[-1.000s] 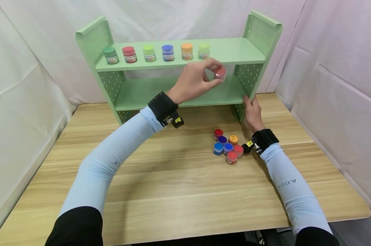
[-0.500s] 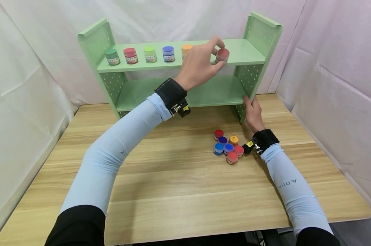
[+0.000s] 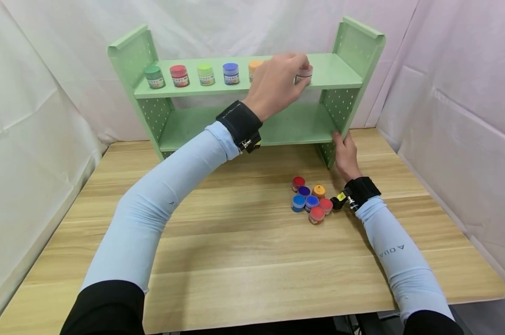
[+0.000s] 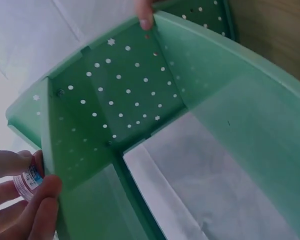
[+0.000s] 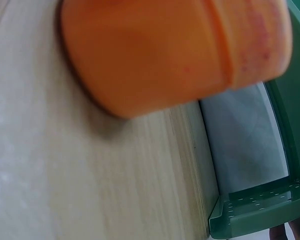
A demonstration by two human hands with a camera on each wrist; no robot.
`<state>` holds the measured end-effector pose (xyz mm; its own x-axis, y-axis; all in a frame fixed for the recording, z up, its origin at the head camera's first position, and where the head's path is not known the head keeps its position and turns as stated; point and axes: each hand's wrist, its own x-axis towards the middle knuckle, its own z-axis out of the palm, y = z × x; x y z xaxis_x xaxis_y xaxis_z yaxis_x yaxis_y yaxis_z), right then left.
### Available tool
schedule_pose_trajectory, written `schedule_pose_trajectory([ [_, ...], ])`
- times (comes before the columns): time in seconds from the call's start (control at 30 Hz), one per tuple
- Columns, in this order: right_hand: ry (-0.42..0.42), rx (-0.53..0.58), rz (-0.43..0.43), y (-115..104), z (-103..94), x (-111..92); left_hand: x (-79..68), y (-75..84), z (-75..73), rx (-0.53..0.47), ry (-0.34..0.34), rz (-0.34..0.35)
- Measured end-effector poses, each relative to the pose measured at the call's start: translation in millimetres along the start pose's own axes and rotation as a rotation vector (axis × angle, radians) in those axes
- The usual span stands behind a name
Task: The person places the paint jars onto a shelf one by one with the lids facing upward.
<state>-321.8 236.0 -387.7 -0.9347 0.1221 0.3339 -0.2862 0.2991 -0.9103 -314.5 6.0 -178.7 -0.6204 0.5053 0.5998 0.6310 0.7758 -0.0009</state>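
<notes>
Green shelf (image 3: 294, 123) stands along back edge of counter (image 3: 235, 265). On upper board (image 3: 336, 72), from left end, standing apart: dark green jar (image 3: 154, 78), red jar (image 3: 179, 76), light green jar (image 3: 205, 74), blue jar (image 3: 231, 74), orange jar (image 3: 253, 67) partly hidden. Left hand (image 3: 277, 83) pinches red-lidded jar (image 3: 304, 73) at board's front edge, right of middle; cannot tell whether jar touches board. Nearer, right of counter's middle, seven small jars (image 3: 312, 202) sit clustered. Right hand (image 3: 346, 157) grips shelf's right side panel (image 3: 359, 51) low on front edge.
</notes>
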Motion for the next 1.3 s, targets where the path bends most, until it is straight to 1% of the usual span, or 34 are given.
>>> schedule_pose_trajectory([
  [0.13,-0.016,0.003,0.008,-15,0.6,-9,2.7,-0.3,3.0,0.026,0.011,0.003],
  [0.23,-0.013,-0.014,0.006,-22,1.6,-12,5.7,0.0,4.9,0.07,0.012,0.01],
  [0.5,-0.023,-0.019,-0.015,-22,3.1,-10,11.3,3.8,6.4,0.229,-0.029,-0.024],
  [0.53,-0.025,-0.014,-0.017,-17,3.4,-8,11.3,3.9,6.5,0.237,-0.032,-0.026],
  [0.7,-0.029,-0.008,-0.019,-16,3.8,-7,10.7,3.7,7.0,0.252,-0.03,-0.029],
  [0.77,-0.025,-0.016,-0.015,-21,3.9,-9,11.1,3.6,7.3,0.251,-0.026,-0.018],
  [0.93,-0.016,-0.025,-0.001,-23,4.2,-11,12.2,3.6,8.4,0.262,-0.03,0.018],
  [1.3,-0.01,-0.018,0.005,-21,2.6,-12,12.9,4.7,11.3,0.271,-0.03,0.044],
])
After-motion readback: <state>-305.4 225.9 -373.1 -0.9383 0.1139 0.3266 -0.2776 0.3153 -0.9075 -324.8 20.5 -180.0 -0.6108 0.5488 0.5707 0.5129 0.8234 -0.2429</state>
